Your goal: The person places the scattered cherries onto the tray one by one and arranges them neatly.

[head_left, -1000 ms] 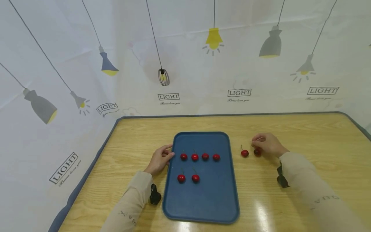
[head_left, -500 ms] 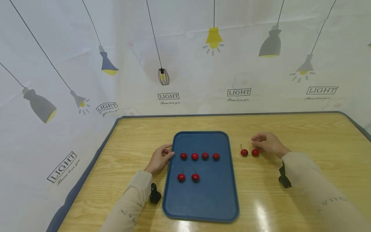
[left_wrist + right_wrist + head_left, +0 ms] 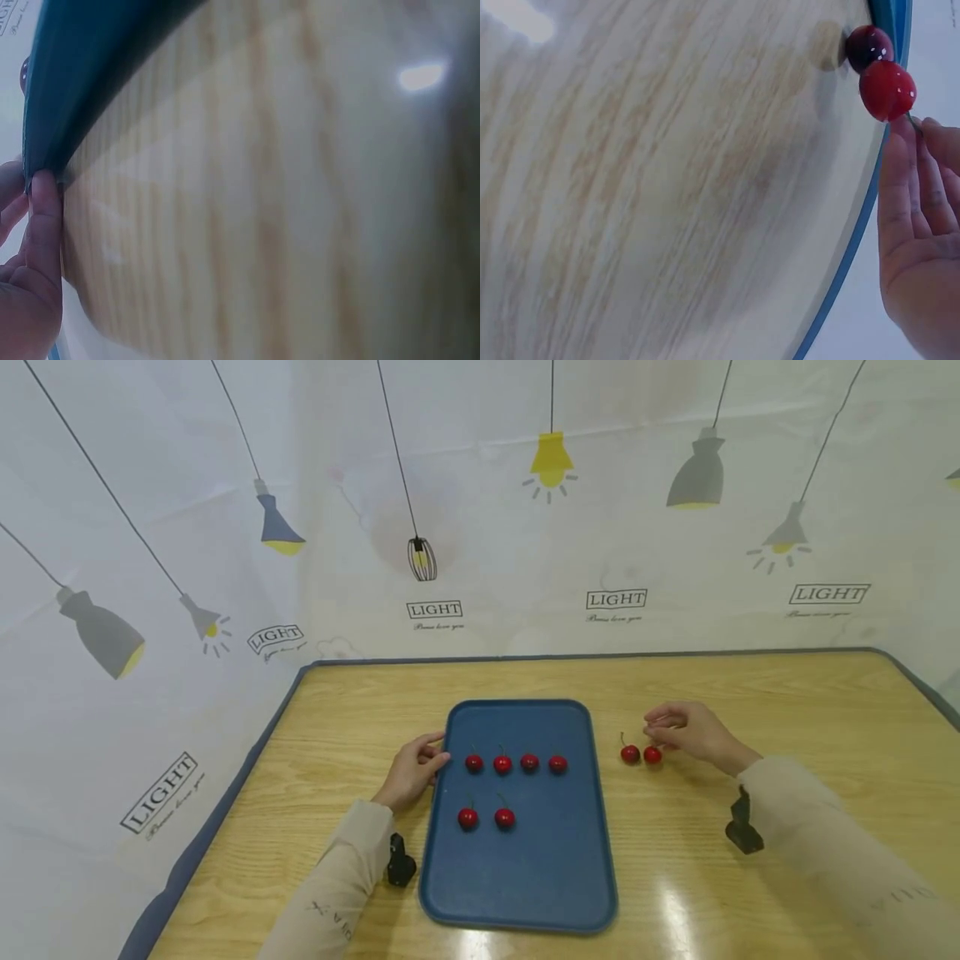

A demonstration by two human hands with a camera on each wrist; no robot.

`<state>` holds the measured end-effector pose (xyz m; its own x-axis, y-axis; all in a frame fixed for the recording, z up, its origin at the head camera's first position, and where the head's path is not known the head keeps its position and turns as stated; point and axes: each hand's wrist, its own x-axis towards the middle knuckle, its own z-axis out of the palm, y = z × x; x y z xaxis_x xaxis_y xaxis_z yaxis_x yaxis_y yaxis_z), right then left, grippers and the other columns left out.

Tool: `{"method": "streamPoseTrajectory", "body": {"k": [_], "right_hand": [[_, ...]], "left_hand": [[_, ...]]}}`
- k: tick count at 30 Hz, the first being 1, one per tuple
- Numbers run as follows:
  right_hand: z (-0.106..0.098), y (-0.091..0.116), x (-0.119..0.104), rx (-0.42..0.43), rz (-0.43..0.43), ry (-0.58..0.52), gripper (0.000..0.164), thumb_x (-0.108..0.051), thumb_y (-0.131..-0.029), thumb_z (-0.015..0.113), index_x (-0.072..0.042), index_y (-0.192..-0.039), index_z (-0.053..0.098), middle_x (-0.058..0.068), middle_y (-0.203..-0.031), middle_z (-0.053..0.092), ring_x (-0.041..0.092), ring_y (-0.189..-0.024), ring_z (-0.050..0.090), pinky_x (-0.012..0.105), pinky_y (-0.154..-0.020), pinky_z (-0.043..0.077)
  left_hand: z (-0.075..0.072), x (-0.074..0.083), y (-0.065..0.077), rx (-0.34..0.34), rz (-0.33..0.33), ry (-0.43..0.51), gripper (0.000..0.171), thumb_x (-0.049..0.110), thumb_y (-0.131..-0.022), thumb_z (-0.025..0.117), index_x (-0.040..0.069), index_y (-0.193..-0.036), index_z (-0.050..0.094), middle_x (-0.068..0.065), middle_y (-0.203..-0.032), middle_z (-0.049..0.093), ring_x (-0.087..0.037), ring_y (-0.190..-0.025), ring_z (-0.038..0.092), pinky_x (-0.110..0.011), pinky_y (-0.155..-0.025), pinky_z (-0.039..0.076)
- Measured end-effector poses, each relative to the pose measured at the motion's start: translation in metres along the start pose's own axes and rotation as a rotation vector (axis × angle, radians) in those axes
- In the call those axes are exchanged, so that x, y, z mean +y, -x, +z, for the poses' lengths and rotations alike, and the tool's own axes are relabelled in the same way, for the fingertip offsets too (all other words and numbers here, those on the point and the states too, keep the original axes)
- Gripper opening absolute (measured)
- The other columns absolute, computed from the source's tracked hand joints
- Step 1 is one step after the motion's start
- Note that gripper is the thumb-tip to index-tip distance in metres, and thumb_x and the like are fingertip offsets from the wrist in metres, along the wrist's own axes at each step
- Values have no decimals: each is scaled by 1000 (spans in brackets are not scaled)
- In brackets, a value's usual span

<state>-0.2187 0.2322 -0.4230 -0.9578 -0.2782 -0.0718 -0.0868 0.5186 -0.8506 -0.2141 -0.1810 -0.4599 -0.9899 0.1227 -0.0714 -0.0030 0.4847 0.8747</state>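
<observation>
My left hand (image 3: 411, 772) holds the left rim of a blue tray (image 3: 525, 881), thumb at the edge; in the left wrist view its fingers (image 3: 45, 225) meet the rim. On the tray lie several red cherries in two rows, a back-row cherry (image 3: 502, 765) and a front-row cherry (image 3: 505, 818) among them. Right of the tray, my right hand (image 3: 697, 732) pinches the thin stem of a bright red cherry (image 3: 887, 90). Close beside that one sits a darker cherry (image 3: 630, 755) with its stem upright. Whether the pinched cherry touches the table I cannot tell.
Everything rests on a light wooden table (image 3: 750, 860) with a dark blue edge. White cloth (image 3: 487, 527) printed with lamps and "LIGHT" rises behind and at the left. Both wrists carry black camera mounts.
My right hand has shifted slightly left, bringing its cherry closer to the darker cherry beside it. The left hand, the tray and the cherries on it have stayed put.
</observation>
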Motion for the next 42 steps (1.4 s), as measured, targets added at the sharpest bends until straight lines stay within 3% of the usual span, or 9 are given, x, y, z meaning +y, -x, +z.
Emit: {"method": "streamPoseTrajectory", "body": {"k": [12,18,25,34,42], "right_hand": [[8,12,-20,21,-102,-6,29,-8,-87,56,11,-108,54,23,-103,57,21,-82,60,35,-70,52],[23,11,-32,5,-173,12,26,-9,-85,59,9,-105,58,18,-97,61,18,-81,59,27,-67,51],[46,11,-44,-18,-273,48,20,-5,-83,61,7,-98,61,12,-88,62,17,-75,58,26,-62,51],[67,11,-51,-66,-289,-36,20,-2,-82,61,10,-98,60,13,-86,61,17,-72,59,24,-61,51],[92,8,-52,-170,-267,-127,19,0,-83,59,11,-98,58,18,-89,61,24,-75,61,26,-64,52]], "left_hand": [[1,-1,-1,10,-11,-1,41,11,-87,57,6,-127,48,-11,-91,55,-16,-69,53,-28,-55,51],[1,-2,-1,11,-14,-10,41,11,-87,57,6,-127,48,-12,-92,55,-16,-70,53,-28,-56,51],[1,-2,-1,10,-13,-8,41,11,-87,57,6,-127,48,-11,-91,55,-16,-70,53,-28,-55,51],[1,5,3,14,-18,-20,41,10,-87,57,5,-127,48,-12,-92,55,-18,-71,54,-29,-57,51],[1,-2,-1,8,-2,1,41,11,-87,57,5,-127,48,-12,-92,54,-17,-71,54,-29,-56,51]]}}
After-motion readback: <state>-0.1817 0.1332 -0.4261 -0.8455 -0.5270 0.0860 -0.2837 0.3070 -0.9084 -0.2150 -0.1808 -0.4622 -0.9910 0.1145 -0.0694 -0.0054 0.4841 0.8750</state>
